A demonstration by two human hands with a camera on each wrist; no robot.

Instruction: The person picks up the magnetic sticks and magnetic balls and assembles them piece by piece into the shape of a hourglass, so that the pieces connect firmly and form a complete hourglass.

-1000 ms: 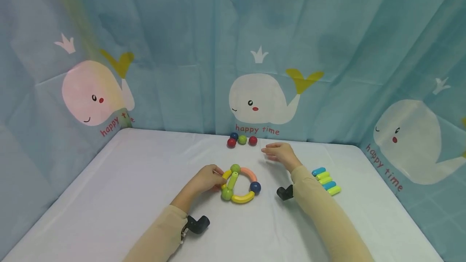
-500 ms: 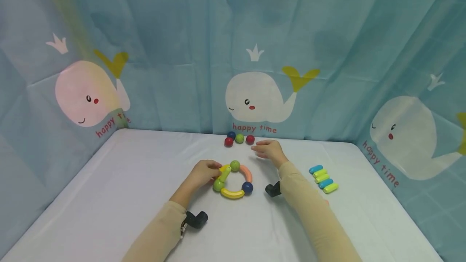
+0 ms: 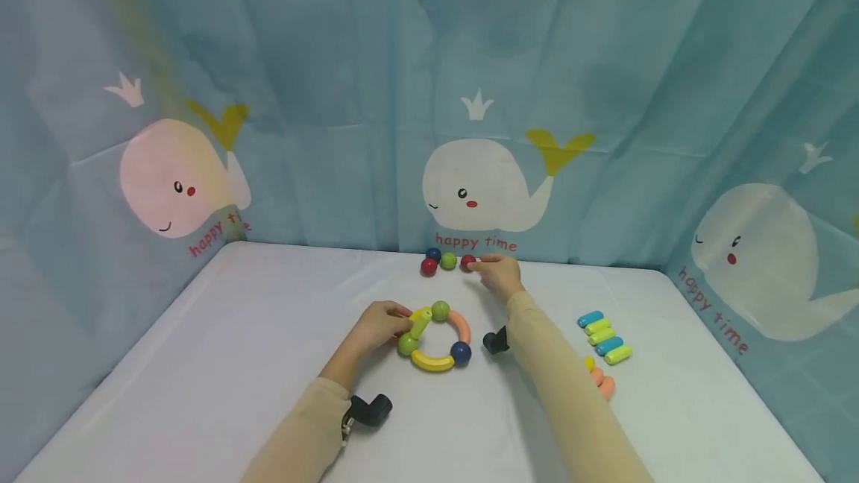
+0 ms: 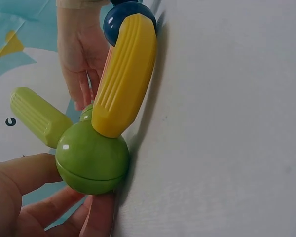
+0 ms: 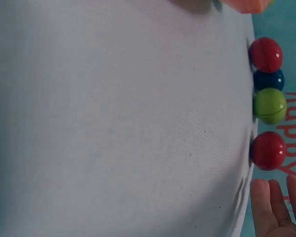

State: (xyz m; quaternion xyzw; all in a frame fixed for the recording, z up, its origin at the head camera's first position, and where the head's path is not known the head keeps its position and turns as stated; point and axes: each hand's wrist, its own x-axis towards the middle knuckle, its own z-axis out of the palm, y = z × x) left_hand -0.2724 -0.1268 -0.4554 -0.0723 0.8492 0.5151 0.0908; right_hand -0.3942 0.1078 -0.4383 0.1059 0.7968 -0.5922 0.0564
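A ring of balls and curved sticks lies on the white table. It has green balls, a blue ball [image 3: 460,352], a yellow curved stick [image 3: 432,362] and a salmon curved stick [image 3: 460,325]. My left hand [image 3: 379,326] holds the ring at its left green ball [image 4: 92,157], thumb on one side and fingers beneath. From that ball a straight light-green stick [image 4: 39,116] juts upward. At the far edge, my right hand [image 3: 498,274] reaches to a red ball [image 5: 268,151]. Its fingers are extended, with a small gap to the ball in the right wrist view.
Beside that red ball sit a green ball [image 3: 448,261], a dark blue ball [image 3: 433,254] and another red ball [image 3: 429,267]. Blue and green straight sticks [image 3: 604,335] lie in a row at right. Salmon curved sticks [image 3: 605,386] show partly behind the right sleeve.
My right hand has moved left and forward to the red ball. The light-green stick has tilted with the left green ball, while my left hand stays on the ring.
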